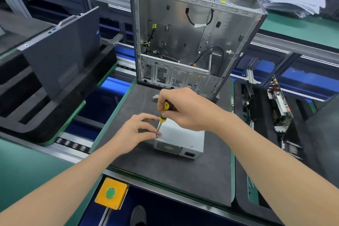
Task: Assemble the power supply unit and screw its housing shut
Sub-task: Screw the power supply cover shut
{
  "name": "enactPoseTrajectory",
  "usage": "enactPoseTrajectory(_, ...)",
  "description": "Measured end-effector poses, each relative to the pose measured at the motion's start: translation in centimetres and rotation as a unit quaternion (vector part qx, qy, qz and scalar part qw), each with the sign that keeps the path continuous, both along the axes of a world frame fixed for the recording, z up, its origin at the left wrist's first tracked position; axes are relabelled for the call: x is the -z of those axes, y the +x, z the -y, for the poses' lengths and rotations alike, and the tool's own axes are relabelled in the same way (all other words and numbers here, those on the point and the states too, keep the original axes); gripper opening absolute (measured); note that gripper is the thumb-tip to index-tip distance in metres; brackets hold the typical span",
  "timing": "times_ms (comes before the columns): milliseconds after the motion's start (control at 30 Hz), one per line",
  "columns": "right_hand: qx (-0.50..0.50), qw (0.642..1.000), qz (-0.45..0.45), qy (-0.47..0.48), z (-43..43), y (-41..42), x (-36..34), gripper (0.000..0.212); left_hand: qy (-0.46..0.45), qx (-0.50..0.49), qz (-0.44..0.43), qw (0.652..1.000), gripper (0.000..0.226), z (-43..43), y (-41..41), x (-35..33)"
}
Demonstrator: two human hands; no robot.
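Two hands working | my left hand [134,130] pinches the shaft tip of the yellow-and-black-handled screwdriver [163,113] | tip sits on the corner of the silver metal power supply box [181,139], under my fingers on the dark foam mat [165,170] | my right hand [185,108] grips the handle just above | open silver metal computer case [192,33] stands beyond my fingers

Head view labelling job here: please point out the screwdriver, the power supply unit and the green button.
screwdriver [166,107], head view, yellow part of its handle.
power supply unit [181,134], head view, bare top panel.
green button [110,193], head view, middle of its cap.
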State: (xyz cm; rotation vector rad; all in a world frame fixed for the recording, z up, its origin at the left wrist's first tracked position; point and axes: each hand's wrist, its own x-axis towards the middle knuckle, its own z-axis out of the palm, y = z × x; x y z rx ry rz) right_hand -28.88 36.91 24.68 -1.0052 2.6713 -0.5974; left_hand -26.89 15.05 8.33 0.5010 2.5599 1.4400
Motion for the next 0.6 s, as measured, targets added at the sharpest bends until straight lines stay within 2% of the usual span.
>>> enactPoseTrajectory(200, 0.011, 1.0, -0.006, 0.001, -0.4, -0.1, 0.0, 0.009, -0.008, 0.038, 0.036, 0.999, 0.026, 0.2, -0.5, -0.8)
enactPoseTrajectory(400, 0.026, 0.999, 0.011, -0.02, -1.0, -0.2, -0.2, 0.009, -0.041, 0.04, 0.013, 0.998, 0.02, 0.0, -0.9, -1.2)
enactPoseTrajectory(600, 0.028, 0.999, 0.032, -0.021, -1.6, -0.4, -0.3, 0.011, -0.07, 0.049, -0.023, 0.996, 0.027, -0.1, -1.3, -1.7)
